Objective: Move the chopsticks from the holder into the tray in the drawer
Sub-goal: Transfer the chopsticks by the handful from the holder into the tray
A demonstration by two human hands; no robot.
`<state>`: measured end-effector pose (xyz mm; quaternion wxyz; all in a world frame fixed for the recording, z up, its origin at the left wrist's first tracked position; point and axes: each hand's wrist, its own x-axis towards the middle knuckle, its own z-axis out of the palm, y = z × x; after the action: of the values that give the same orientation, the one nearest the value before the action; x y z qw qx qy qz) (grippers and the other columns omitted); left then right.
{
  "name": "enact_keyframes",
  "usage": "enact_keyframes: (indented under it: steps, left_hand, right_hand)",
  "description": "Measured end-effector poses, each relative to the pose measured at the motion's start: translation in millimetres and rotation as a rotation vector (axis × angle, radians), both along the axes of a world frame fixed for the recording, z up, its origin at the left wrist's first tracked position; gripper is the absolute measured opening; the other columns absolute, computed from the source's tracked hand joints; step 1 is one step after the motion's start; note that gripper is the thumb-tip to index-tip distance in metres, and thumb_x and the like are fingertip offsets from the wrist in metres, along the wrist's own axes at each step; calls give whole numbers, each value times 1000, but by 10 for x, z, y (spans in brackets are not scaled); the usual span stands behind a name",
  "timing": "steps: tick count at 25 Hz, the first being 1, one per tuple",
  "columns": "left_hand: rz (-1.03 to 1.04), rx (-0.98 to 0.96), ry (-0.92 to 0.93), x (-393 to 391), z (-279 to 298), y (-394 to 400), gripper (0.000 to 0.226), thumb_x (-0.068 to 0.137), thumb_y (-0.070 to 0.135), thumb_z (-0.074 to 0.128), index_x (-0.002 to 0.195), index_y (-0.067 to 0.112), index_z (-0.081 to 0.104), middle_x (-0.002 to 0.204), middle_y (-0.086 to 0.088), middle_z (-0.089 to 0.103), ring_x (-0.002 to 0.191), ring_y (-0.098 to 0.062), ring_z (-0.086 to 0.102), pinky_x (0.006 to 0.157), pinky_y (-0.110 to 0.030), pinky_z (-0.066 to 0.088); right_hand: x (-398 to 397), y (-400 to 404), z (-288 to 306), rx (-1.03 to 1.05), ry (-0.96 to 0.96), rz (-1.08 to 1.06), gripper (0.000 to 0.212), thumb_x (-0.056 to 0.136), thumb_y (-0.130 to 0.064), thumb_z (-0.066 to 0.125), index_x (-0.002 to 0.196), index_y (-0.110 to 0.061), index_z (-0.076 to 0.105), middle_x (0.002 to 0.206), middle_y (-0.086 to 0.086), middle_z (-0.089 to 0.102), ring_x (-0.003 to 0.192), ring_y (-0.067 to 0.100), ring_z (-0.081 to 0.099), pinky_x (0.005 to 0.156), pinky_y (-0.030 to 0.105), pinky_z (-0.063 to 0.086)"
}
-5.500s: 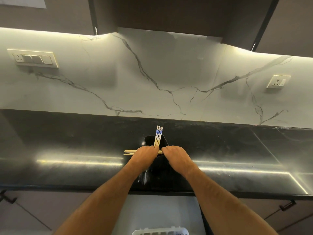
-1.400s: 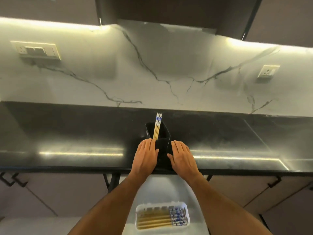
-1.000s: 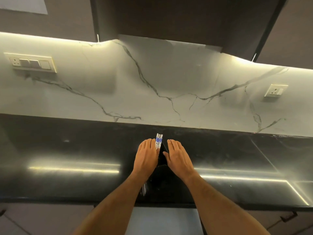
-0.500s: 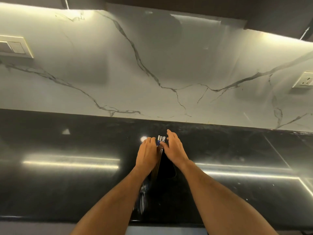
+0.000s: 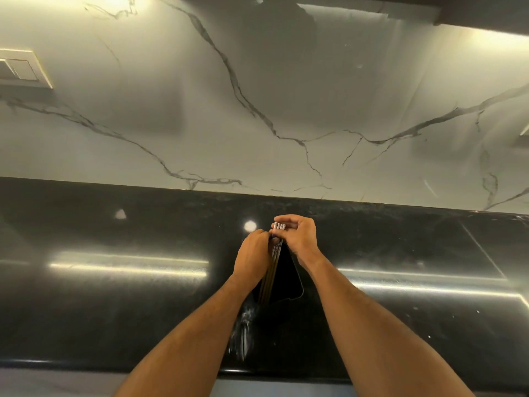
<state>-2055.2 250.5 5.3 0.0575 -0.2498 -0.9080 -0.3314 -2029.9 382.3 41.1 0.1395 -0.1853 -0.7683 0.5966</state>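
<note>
A black holder [image 5: 286, 285] stands on the dark countertop [image 5: 114, 296] near its front edge. Several chopsticks [image 5: 272, 267] rise out of it, their white ends showing between my fingers. My right hand [image 5: 297, 237] curls over the top of the bundle and pinches its ends. My left hand [image 5: 252, 256] presses against the left side of the same chopsticks. The drawer and its tray are out of sight below the frame.
A white marble-look wall [image 5: 257, 96] rises behind the counter. A switch plate [image 5: 20, 70] sits on it at far left and part of a socket [image 5: 525, 136] at far right. Dark cabinets hang above.
My hands have gone from resting flat beside the holder to closing around the chopstick tops. The camera has tilted up, so the drawer tray seen earlier has left the view.
</note>
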Motion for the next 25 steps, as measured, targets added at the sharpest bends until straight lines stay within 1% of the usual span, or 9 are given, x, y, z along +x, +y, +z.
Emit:
enact_keyframes:
  steps: [3,5,7,9,11,14,18,21,25]
  left_hand:
    - [4,88,3,34,55,-18,13,99,23,61,97,13,69,94,-2,66,77,-11,61,68,-22,49]
    - [17,202,-6,88,137,0,10,98,24,63,100,15,68,99,4,66,82,-7,62,71,-20,51]
    - [11,313,-52,152,258,51,11,98,19,62,106,14,67,100,5,69,85,-8,65,75,-23,54]
    - [-9,402,-146,215,399,101,10,100,17,59,102,13,67,88,3,71,77,-11,67,71,-29,57]
    - [-34,435,-221,280,563,125,13,101,17,57,102,12,69,79,3,72,72,-11,70,73,-30,60]
    - [-95,495,-320,436,818,99,15,102,15,56,108,9,69,81,-4,74,72,-15,72,72,-26,60]
    - [-126,484,-342,771,1098,-41,16,103,12,53,107,8,68,82,-11,71,67,-14,66,70,-28,58]
    - [-93,349,-302,985,1164,-254,16,103,17,52,103,16,67,79,-4,68,67,-13,63,63,-26,54]
    - [-93,-141,-53,1295,1228,-649,13,102,19,50,92,16,57,82,-5,65,70,-20,62,63,-40,53]
  right_hand:
    - [48,-7,180,-40,59,-18,30,76,9,82,102,-6,78,93,10,80,85,19,79,83,42,65]
    - [93,-3,354,-60,118,-34,29,78,11,80,103,-4,78,93,11,79,84,20,79,84,42,64]
    - [138,16,553,-88,169,-63,28,80,11,78,104,-4,78,94,12,79,85,21,79,85,42,64]
    - [203,41,762,-134,225,-92,27,82,10,76,105,-4,78,95,12,79,86,22,79,85,40,64]
    - [308,58,977,-171,290,-118,28,84,11,74,107,-4,77,95,13,79,86,23,79,84,37,64]
    - [534,63,1238,-190,406,-133,28,85,11,73,110,-1,75,95,15,79,87,27,79,82,37,64]
    - [892,-22,1440,-134,460,-147,28,86,9,73,112,-2,74,96,13,79,87,23,79,83,39,64]
    - [1148,-139,1444,114,397,-132,32,86,6,74,116,-6,73,105,8,77,96,16,76,90,40,63]
    - [1656,-345,1433,722,249,25,45,88,-13,78,131,-16,65,130,2,66,123,15,59,109,35,49]
